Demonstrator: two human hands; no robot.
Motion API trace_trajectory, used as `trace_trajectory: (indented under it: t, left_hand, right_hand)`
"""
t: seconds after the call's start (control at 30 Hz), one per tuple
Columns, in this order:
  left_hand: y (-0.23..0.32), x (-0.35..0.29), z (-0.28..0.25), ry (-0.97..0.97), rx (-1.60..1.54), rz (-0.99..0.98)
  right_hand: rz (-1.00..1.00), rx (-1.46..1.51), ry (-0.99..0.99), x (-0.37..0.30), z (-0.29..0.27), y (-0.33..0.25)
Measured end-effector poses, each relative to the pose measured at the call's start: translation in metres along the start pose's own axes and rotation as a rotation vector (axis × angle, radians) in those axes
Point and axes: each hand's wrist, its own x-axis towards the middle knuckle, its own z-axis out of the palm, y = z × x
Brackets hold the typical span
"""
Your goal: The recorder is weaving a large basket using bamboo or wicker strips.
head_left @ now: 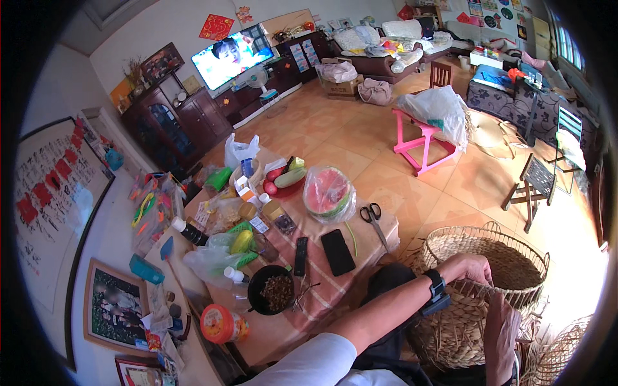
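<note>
A large round woven straw basket [452, 318] stands at my right side, with thin wire showing along its open rim. My left hand [473, 267], a dark watch [436, 283] on its wrist, is closed with its fingertips on the basket's near rim. Below it, my right hand [503, 325] is against the outside of the basket wall, fingers drawn together and pointing up. What lies between the right fingers is too small to make out. Loose straw ends stick out beside the right hand. Part of another woven basket [566, 354] shows at the lower right.
On the table [380, 222] at my left lie scissors [373, 222], a phone [338, 252], a remote control [300, 256], a wrapped cut watermelon [329, 194] and a dark bowl [270, 289]. Beyond are a pink stool frame [421, 145] and a folding stool [534, 183].
</note>
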Motion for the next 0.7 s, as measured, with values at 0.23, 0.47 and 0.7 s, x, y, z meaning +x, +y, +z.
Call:
trace_trajectory:
  t: [0.23,0.47,0.7]
  left_hand:
    - [-0.009,-0.007,0.010,0.427,0.106,0.050]
    - [-0.024,0.013,0.021,0.808,-0.064,0.331]
    - [-0.020,-0.029,0.030,0.834,-0.008,0.522]
  right_hand:
    - [-0.089,0.294,-0.259,0.037,-0.036,0.026]
    - [0.027,0.320,-0.242,0.093,-0.001,0.048]
    - [0.134,0.610,-0.696,0.119,0.010,0.046]
